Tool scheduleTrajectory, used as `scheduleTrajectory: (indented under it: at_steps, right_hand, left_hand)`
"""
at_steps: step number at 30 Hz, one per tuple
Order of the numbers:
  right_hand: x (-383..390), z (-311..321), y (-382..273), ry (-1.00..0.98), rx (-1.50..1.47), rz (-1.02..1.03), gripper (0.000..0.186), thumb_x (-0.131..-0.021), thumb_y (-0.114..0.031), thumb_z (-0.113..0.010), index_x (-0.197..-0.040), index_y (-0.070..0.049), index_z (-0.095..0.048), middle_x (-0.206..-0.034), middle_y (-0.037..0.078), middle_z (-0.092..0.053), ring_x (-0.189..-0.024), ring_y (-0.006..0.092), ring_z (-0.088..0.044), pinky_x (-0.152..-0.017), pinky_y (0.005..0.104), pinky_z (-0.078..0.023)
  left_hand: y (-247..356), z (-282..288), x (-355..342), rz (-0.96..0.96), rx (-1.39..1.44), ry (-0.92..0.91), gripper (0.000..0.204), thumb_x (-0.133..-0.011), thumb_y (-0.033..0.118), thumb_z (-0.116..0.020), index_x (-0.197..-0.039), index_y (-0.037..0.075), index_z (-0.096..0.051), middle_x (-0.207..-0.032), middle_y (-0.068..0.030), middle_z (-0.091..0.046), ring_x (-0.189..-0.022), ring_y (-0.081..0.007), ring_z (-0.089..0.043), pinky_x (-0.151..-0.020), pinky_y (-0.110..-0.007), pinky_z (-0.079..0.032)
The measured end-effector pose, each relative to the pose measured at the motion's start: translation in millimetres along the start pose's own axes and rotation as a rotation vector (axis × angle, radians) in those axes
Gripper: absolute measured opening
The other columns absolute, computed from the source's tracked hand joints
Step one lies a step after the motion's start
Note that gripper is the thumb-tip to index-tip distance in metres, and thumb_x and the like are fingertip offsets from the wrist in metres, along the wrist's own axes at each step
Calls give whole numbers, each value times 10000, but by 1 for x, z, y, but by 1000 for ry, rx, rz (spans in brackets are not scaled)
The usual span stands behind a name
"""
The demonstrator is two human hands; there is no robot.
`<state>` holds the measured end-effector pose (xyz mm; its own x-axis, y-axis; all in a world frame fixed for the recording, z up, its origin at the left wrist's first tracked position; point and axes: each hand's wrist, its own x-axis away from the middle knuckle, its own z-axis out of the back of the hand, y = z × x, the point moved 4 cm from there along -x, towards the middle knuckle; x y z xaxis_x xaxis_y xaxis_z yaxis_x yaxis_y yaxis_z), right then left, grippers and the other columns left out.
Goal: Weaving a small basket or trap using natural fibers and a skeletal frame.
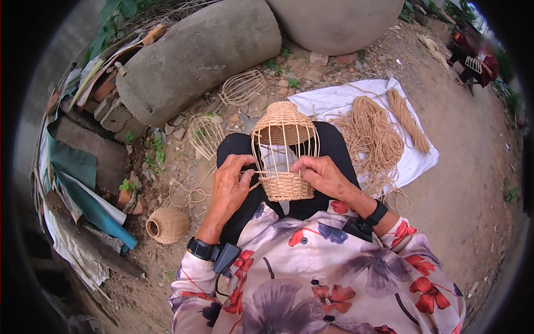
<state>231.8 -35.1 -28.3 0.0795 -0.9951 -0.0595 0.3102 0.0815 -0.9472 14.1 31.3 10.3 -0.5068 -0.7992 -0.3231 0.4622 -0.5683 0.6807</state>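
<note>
A partly woven basket lies across my lap, its tan weave closed at both ends with bare upright ribs between. My left hand is at its left side, thumb and forefinger pinched on a thin tan cord by the woven edge. On the right side my right hand grips the basket where ribs meet weave; its fingertips are partly hidden behind the ribs. Dark trousers on my legs show beneath the basket.
Bundles of tan cord rest on a white sheet at the right. Two bare rib frames and a finished small basket are on the ground at left. A concrete cylinder lies beyond. Another person sits far right.
</note>
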Motion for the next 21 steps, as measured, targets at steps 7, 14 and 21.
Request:
scheduleTrajectory:
  at_steps: [7, 14, 21]
  right_hand:
    - [0, 0, -2, -55, 17, -73, 227, -859, -20, -479, -1004, -9, -654, -681, -17, -535, -640, 36, -458, -572, 233, -391]
    - [-2, 0, 2, -2, -17, 25, 220, -852, 0, -481, -983, -17, -658, -608, 16, -517, -572, 64, -461, -524, 268, -390]
    - [-1, 0, 4, -61, -13, -77, 228, -867, -12, -471, -1002, -18, -655, -672, -22, -530, -647, 30, -460, -577, 228, -395]
  left_hand:
    - [0, -7, 5, 63, 89, -93, 121, -861, 5, -608, -967, -5, -667, -817, -79, -625, -689, -164, -597, -630, -294, -470]
    - [11, -21, 5, -24, 61, -169, 123, -874, 15, -613, -979, 8, -679, -829, -103, -641, -734, -213, -628, -658, -314, -480]
    - [7, -11, 3, 12, 67, 35, 112, -858, 5, -605, -941, 24, -678, -809, -121, -629, -701, -262, -633, -642, -345, -496]
